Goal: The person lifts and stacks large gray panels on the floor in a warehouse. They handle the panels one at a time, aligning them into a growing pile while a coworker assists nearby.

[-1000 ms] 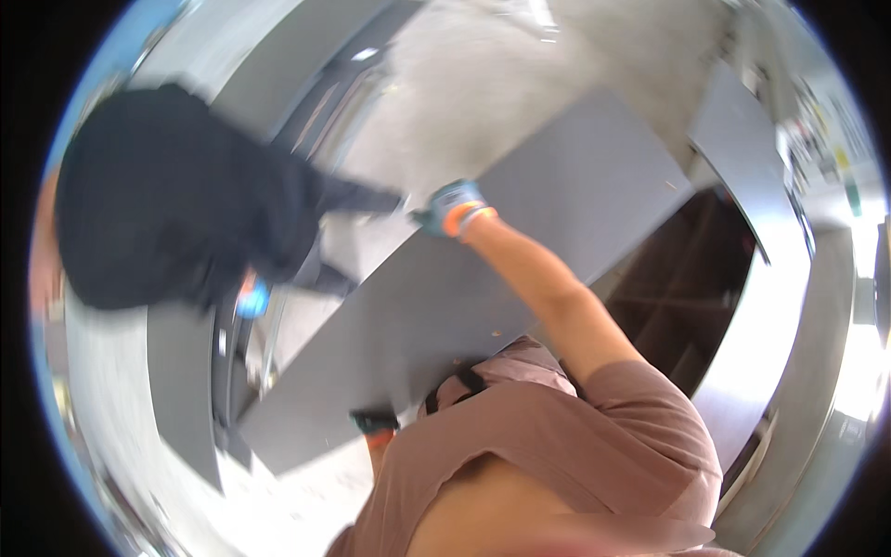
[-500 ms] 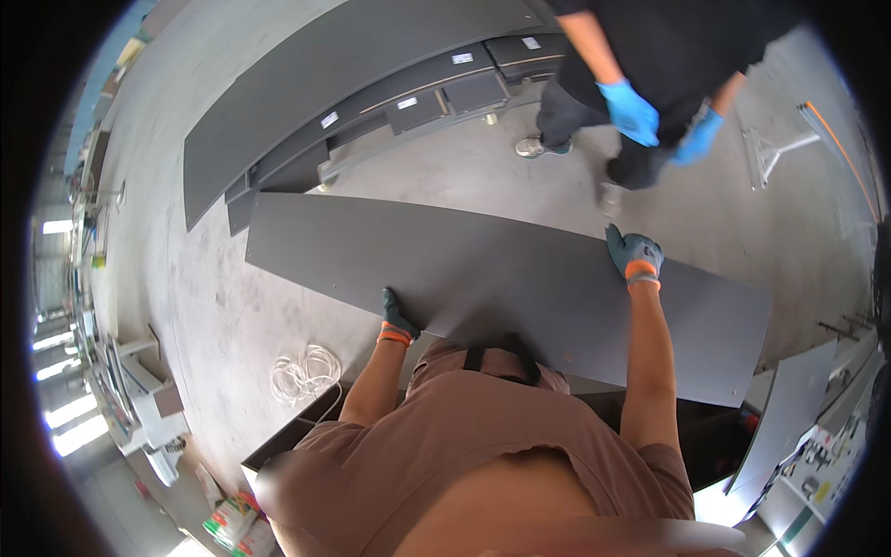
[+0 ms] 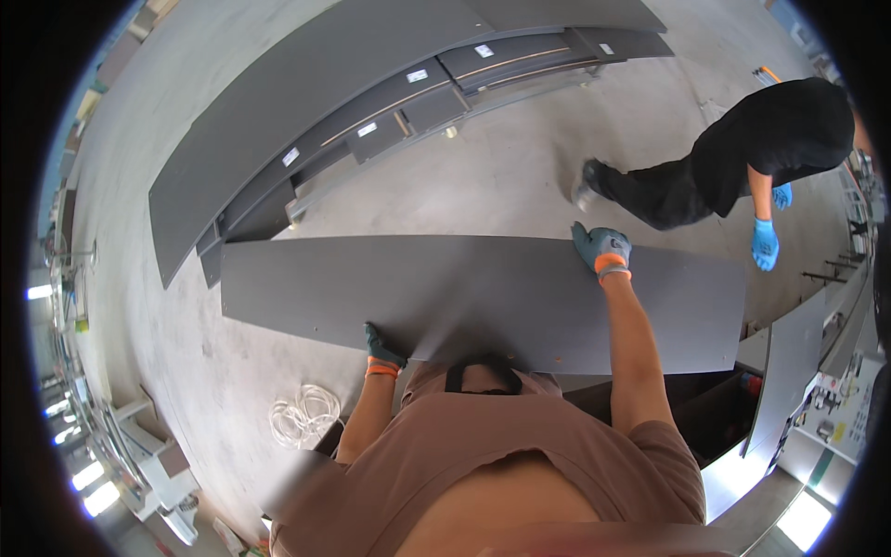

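I carry a long dark grey panel (image 3: 464,292) flat in front of my chest. My left hand (image 3: 380,348), in a teal glove with an orange cuff, grips the panel's near edge. On the far edge, my right hand (image 3: 600,249) in the same kind of glove holds the panel, arm stretched across it. A person in black clothes (image 3: 742,162) with blue gloves (image 3: 764,243) bends over just beyond the panel's right end.
A stack of long dark grey panels (image 3: 371,102) lies on supports across the concrete floor (image 3: 520,176) ahead. A coil of white cord (image 3: 302,418) lies on the floor at my lower left. More grey boards (image 3: 789,371) lean at the right; shelving (image 3: 102,436) lines the left edge.
My view has swung round; the panel now lies level across me. The person in black has moved from the upper middle to the upper right. Both my hands keep their hold.
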Tool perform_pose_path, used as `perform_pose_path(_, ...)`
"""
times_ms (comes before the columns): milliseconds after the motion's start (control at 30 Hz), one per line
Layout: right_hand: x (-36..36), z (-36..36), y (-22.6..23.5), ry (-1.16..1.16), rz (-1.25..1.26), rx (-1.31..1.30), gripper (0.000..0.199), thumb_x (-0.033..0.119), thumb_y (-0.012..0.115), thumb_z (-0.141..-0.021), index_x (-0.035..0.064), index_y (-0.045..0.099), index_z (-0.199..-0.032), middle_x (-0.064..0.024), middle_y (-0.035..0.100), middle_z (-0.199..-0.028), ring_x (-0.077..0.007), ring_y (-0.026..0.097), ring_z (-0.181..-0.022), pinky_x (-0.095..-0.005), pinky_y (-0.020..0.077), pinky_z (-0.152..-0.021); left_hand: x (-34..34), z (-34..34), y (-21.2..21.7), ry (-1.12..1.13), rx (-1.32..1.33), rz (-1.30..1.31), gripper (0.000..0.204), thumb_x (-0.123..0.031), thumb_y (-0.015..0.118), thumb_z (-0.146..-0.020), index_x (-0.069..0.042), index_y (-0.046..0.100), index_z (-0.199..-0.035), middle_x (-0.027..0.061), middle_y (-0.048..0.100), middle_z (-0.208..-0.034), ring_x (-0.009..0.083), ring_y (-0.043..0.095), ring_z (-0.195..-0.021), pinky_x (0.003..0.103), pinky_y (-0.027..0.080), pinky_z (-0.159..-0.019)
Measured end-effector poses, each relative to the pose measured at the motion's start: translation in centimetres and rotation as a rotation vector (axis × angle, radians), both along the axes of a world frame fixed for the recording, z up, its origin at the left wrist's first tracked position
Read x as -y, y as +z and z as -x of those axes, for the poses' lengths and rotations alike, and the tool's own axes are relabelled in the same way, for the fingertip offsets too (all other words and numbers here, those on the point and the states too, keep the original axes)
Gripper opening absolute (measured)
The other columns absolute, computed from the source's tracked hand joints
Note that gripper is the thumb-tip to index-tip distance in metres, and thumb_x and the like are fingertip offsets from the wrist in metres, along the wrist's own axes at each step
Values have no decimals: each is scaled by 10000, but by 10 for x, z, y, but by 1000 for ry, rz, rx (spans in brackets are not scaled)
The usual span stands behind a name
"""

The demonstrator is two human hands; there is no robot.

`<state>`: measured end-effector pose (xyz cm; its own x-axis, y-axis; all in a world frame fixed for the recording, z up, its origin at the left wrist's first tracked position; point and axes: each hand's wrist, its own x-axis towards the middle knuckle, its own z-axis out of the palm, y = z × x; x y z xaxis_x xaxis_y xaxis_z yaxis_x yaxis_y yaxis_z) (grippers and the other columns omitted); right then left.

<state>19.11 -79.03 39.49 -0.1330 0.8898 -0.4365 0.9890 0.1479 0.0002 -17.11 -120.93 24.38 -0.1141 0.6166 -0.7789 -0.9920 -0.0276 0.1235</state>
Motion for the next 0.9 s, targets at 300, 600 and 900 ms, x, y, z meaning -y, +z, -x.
perform_pose_path(300,-33,10,11,70,-4,-67,695,607,365,-922,38,718,-734,-159,697,-777,-368,661,-813,-429,493,-796,-49,-8,25,56,-5,222,855,-796,419,-833,-145,505,-1379,55,512,-1412,333,430,-1303,548,289,-1131)
perform_pose_path(600,-52,20,82,117,-79,-73,685,587,352,-939,34,724,-782,-193,693,-853,-399,646,-867,-451,490,-825,-50,-35,55,343,-60,223,758,-722,572,-826,-118,581,-1284,58,584,-1321,321,511,-1207,532,348,-1098)
perform_pose_path(900,-108,3,126,284,-385,-171,616,554,410,-942,52,732,-788,-182,692,-842,-399,652,-802,-464,500,-753,-101,-83,141,479,-50,137,716,-674,592,-847,-112,568,-1289,52,597,-1304,287,540,-1188,433,422,-1064)
